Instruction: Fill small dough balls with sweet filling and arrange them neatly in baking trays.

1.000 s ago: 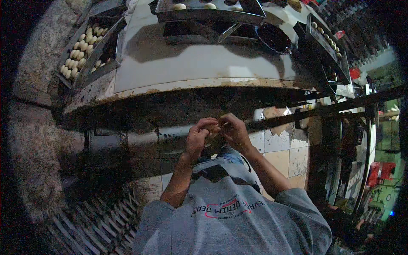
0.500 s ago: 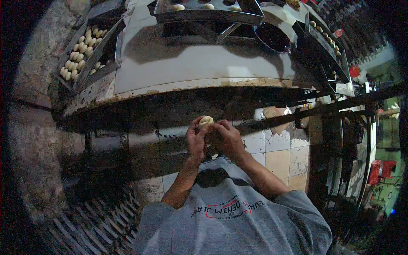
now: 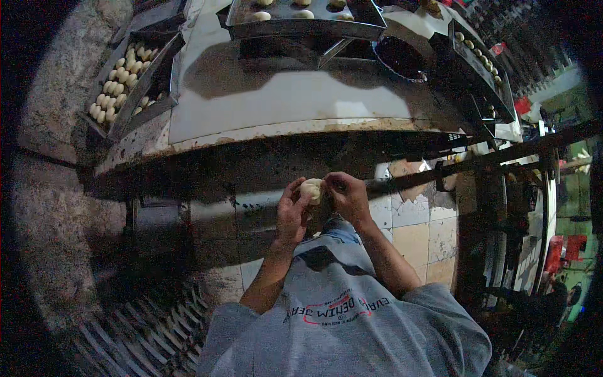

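Dough ball (image 3: 312, 190) is being held in left hand (image 3: 291, 212), apparently for support; right hand (image 3: 352, 200) is narrowly pinching its edge opposite.

a white table (image 3: 276, 100) with a chipped edge (image 3: 264, 130) stands over stained floor tiles (image 3: 411, 242); a mottled wall (image 3: 56, 113) lines the left; the light is dim, patchy.

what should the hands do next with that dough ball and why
Probably a light pinch of the dough ball by the right hand: its surface looks creased, the left hand holds it from the left, and the right fingertips are at its edge.
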Action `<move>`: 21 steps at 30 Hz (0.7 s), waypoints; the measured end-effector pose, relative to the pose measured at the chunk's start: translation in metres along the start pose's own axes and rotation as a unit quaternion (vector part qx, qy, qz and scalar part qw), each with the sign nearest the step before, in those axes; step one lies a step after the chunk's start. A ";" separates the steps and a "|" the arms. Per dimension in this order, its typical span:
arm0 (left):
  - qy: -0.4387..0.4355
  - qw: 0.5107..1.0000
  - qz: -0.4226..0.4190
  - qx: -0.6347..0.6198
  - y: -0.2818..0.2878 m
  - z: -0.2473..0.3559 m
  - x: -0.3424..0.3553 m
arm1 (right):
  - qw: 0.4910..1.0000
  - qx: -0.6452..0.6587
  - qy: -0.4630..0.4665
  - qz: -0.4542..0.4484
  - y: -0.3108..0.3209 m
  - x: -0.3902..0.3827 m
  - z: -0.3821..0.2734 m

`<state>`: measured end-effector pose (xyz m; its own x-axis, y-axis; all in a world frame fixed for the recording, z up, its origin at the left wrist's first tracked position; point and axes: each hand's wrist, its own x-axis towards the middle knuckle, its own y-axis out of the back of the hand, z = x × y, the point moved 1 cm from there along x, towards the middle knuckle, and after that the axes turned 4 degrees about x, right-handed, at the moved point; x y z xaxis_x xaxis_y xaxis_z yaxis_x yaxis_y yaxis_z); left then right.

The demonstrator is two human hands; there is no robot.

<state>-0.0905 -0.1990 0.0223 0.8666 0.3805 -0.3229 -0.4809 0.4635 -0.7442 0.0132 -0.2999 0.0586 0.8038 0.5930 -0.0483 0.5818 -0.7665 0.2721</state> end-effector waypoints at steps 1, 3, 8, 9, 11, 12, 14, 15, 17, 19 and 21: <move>-0.003 0.999 0.035 0.037 0.001 -0.001 0.000 | 1.000 0.021 0.011 -0.002 -0.001 -0.002 0.000; -0.003 0.998 0.047 0.039 0.000 -0.002 0.001 | 0.999 0.042 0.023 -0.002 -0.006 -0.007 -0.003; -0.035 0.995 0.059 0.078 0.000 -0.006 0.003 | 0.979 -0.119 0.160 -0.033 -0.012 -0.024 -0.014; -0.028 0.994 0.058 0.083 0.000 -0.005 0.004 | 0.981 -0.125 0.138 -0.060 -0.012 -0.025 -0.009; -0.022 0.994 0.058 0.089 0.000 -0.001 0.004 | 0.979 -0.136 0.121 -0.089 -0.007 -0.023 -0.007; -0.017 0.988 0.036 0.150 0.000 0.003 0.004 | 0.976 -0.148 0.105 -0.119 -0.006 -0.021 -0.006; -0.012 0.978 0.014 0.210 -0.002 0.006 0.002 | 0.980 -0.151 0.103 -0.081 -0.004 -0.018 -0.012; -0.006 0.970 -0.003 0.244 -0.003 0.006 0.002 | 0.982 -0.154 0.101 -0.044 -0.003 -0.017 -0.014; 0.000 0.960 -0.023 0.279 -0.009 0.009 -0.001 | 0.985 -0.125 0.104 -0.049 0.001 -0.015 -0.006; 0.056 0.988 -0.017 0.142 -0.014 0.015 -0.002 | 0.988 -0.096 0.109 -0.053 0.002 -0.014 -0.005; 0.057 0.993 -0.045 0.094 -0.002 0.011 0.003 | 0.997 -0.028 0.069 -0.027 0.002 -0.014 -0.011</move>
<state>-0.0886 -0.1901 0.0295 0.9118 0.2429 -0.3310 -0.4073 0.6366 -0.6548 0.0022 -0.3070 0.0701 0.7439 0.6648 0.0680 0.6130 -0.7194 0.3266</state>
